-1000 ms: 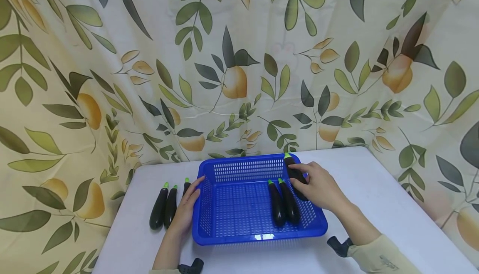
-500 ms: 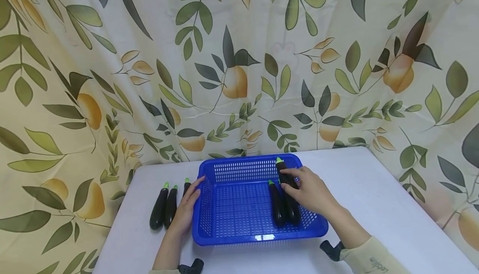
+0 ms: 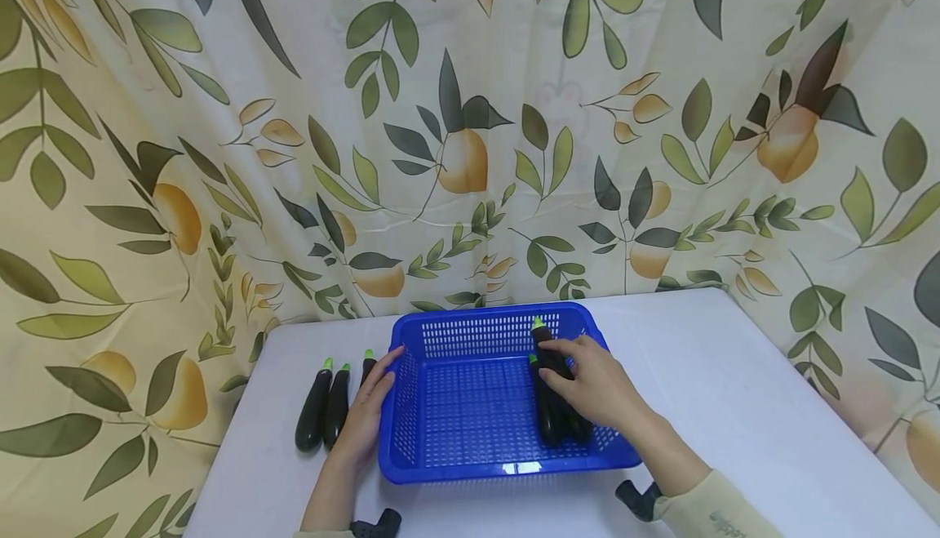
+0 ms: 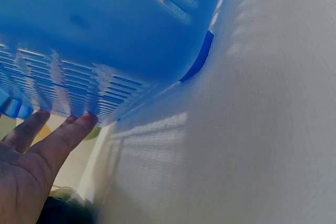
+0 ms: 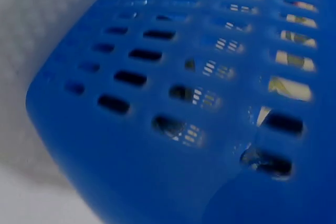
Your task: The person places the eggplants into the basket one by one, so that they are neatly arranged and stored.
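Observation:
In the head view my right hand [image 3: 593,381] pinches a dark eggplant [image 3: 546,340] with a green stem end, low inside the blue basket [image 3: 470,473] at its right side. Beneath it lie two more eggplants; the left one [image 3: 545,411] shows, the other is mostly covered by the held one and the hand. My left hand [image 3: 363,415] rests against the basket's left side with straight fingers. In the left wrist view its fingertips [image 4: 90,119] touch the slotted wall [image 4: 68,85]. The right wrist view shows only the basket's slotted side [image 5: 157,171], with dark shapes behind the slots.
Left of the basket, several eggplants [image 3: 314,411] lie on the white table [image 3: 257,473], one partly behind my left hand. A leaf-and-fruit patterned curtain [image 3: 470,220] hangs along the table's back edge.
My right hand has carried the held eggplant leftward and down from the basket's right wall onto the two eggplants inside. The left hand has stayed at the basket's left side.

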`<state>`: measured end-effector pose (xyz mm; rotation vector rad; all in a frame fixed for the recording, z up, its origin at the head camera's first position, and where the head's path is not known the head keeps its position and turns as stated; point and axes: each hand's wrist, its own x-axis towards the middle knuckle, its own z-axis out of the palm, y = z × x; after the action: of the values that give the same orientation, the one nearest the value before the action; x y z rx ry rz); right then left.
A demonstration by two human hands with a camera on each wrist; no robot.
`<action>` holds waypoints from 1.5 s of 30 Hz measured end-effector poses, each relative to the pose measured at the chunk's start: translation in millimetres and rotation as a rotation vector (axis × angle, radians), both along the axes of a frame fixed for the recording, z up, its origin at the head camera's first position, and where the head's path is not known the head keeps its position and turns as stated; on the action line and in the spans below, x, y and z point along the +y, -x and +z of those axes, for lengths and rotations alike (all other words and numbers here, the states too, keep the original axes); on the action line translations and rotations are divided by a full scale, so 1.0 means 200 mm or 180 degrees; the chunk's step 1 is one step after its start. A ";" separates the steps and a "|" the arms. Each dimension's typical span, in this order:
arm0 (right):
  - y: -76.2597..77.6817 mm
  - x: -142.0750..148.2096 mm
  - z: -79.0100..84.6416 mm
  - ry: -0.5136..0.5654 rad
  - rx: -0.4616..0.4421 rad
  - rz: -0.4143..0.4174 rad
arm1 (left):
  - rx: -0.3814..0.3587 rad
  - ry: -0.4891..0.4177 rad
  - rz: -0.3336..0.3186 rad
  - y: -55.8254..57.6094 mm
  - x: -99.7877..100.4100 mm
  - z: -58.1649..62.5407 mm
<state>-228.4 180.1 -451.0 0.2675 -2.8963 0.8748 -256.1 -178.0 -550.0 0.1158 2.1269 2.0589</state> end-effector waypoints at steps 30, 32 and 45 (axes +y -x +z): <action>0.02 -0.16 -0.11 -0.0138 -0.0168 -0.0058 | 0.0063 -0.0015 -0.0021 0.00 0.00 0.00; 0.02 -0.18 -0.12 -0.0151 -0.0178 -0.0056 | 0.0067 -0.0020 -0.0021 0.00 0.00 0.00; 0.03 -0.21 -0.16 -0.0154 -0.0215 -0.0103 | 0.0051 -0.0026 -0.0014 0.00 0.00 0.00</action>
<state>-235.1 138.8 -483.7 0.1980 -2.9782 0.8251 -255.2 -177.4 -549.8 0.1383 2.1257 2.0713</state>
